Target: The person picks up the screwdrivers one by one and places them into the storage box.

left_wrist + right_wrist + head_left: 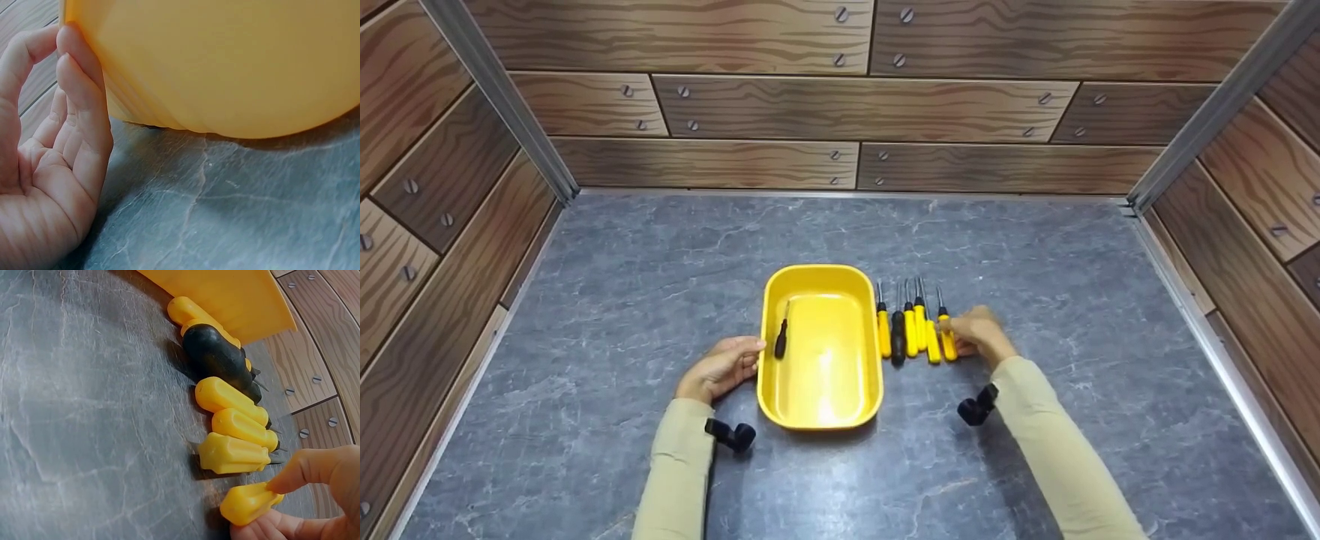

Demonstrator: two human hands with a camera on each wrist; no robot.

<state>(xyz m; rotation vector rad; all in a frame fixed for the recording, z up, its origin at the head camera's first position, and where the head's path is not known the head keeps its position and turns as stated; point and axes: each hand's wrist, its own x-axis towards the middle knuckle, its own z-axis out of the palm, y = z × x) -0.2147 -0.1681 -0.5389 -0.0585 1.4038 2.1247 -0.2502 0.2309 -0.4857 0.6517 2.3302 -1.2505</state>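
While left hand (pixel 725 367) pinches bin (pixel 826 360) and right hand (pixel 978 330) pinches screwdriver (pixel 245 503), other screwdrivers (pixel 911 339) lie between.

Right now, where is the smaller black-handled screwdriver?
In the head view, the smaller black-handled screwdriver is inside the yellow tray, near the tray's left side, close to the left hand.
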